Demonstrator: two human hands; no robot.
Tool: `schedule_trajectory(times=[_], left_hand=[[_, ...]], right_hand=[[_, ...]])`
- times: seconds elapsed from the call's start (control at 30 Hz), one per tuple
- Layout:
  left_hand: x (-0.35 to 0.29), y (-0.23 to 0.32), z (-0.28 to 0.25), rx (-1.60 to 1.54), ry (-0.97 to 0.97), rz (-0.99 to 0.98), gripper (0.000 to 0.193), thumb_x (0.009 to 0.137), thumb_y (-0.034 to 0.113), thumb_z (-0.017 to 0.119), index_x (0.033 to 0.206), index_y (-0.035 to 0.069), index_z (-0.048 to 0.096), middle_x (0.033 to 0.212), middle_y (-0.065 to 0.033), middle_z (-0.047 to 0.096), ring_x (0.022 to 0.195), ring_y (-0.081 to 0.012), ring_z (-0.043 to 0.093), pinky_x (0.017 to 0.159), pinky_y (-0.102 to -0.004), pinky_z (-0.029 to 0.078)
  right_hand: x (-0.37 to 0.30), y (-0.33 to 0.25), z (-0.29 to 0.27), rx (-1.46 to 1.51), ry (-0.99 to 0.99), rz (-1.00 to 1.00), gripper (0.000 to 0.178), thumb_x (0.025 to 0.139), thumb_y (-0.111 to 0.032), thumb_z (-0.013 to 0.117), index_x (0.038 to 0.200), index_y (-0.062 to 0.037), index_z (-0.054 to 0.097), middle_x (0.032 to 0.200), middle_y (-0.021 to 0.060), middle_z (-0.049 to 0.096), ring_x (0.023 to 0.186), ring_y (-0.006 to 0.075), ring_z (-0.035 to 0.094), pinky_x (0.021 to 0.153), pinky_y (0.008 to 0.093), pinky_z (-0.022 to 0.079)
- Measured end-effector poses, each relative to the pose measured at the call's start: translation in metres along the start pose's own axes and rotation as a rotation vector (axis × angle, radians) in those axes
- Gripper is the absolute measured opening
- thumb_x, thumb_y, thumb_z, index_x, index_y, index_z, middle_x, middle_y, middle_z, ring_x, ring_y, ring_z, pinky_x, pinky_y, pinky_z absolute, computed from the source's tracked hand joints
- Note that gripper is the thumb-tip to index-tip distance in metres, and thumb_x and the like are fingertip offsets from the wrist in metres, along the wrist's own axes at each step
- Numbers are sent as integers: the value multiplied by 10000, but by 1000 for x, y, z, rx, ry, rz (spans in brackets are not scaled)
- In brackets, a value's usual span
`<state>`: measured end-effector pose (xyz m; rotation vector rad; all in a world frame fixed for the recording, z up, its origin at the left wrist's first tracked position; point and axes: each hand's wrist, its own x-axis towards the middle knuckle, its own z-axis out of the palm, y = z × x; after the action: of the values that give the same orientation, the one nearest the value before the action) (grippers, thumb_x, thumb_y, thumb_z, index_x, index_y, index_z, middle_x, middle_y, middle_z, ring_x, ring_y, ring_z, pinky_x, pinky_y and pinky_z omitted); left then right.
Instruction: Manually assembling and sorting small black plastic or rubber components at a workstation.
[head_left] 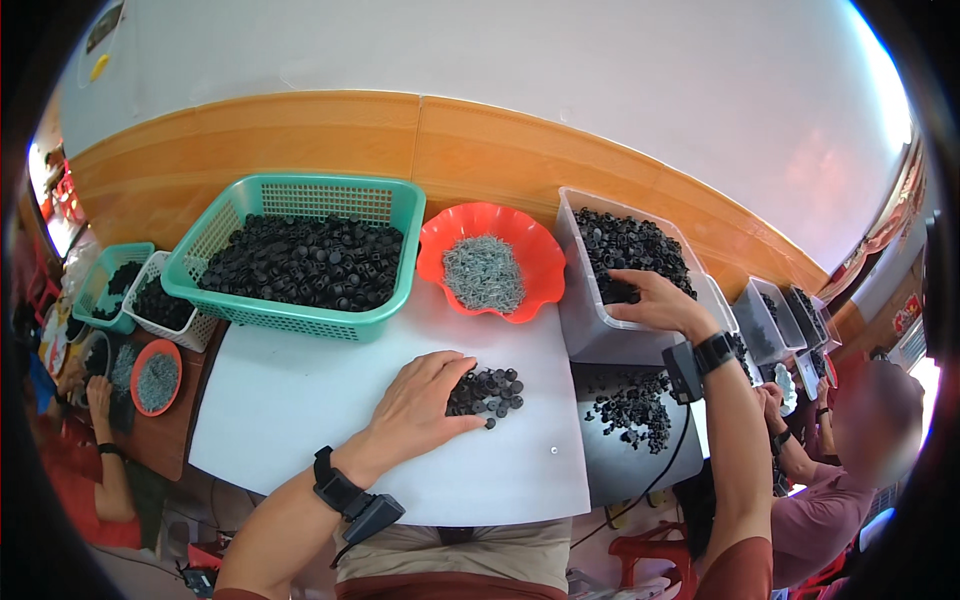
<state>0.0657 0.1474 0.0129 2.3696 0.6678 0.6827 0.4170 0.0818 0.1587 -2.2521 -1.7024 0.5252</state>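
Observation:
My left hand [422,402] rests on the white work surface [300,400], its fingers and thumb spread around the left side of a small heap of round black plastic caps [490,388]. My right hand [655,303] reaches over the near rim of a translucent grey bin [615,335]. Small black plastic parts [630,240] fill that bin. Thumb and index finger of this hand stand apart with dark parts between them; the other fingers are partly hidden, and I cannot tell whether any part is gripped.
A green basket [395,290] of black caps stands at the back left. Beside it is a red scalloped bowl [540,265] with metal screws or pins. Loose black parts [640,415] lie below the bin. Other people work at both sides; a red stool [650,548] stands below.

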Motion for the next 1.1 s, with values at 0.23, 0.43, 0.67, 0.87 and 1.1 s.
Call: schedule_trajectory(times=[0.23,0.43,0.67,0.87,1.1], left_hand=[[0,3,-1,15,28,45,734,775,321,856,1367,-9,573,1380,-157,562,1280,-337,523,1098,-433,423],[0,1,1,13,32,43,715,786,325,853,1361,-1,580,1377,-159,563,1269,-339,534,1091,-436,431],[0,1,0,21,2,23,732,798,349,844,1389,7,580,1413,-157,547,1314,-334,512,1126,-427,414],[1,1,-2,21,-7,11,727,797,338,847,1388,7,582,1413,-161,546,1315,-336,512,1124,-431,415],[1,0,1,20,37,55,685,803,323,840,1352,-7,597,1376,-170,565,1274,-343,532,1095,-434,428]], right_hand=[[18,17,4,-153,-4,33,793,831,-454,758,1461,-24,539,1411,242,595,1333,344,556,1109,393,437],[20,18,7,-104,31,9,827,778,-557,764,1389,-24,598,1294,246,662,1240,377,620,1048,409,482],[19,27,11,-163,138,-72,691,855,-530,743,1304,-16,639,1190,253,694,1143,393,653,974,429,505],[21,19,10,-203,139,-148,488,920,-415,700,1185,-7,668,1043,263,699,1011,421,667,868,447,519],[24,28,15,-94,225,-280,290,924,-258,693,1019,16,680,824,226,660,743,317,634,706,418,499]])
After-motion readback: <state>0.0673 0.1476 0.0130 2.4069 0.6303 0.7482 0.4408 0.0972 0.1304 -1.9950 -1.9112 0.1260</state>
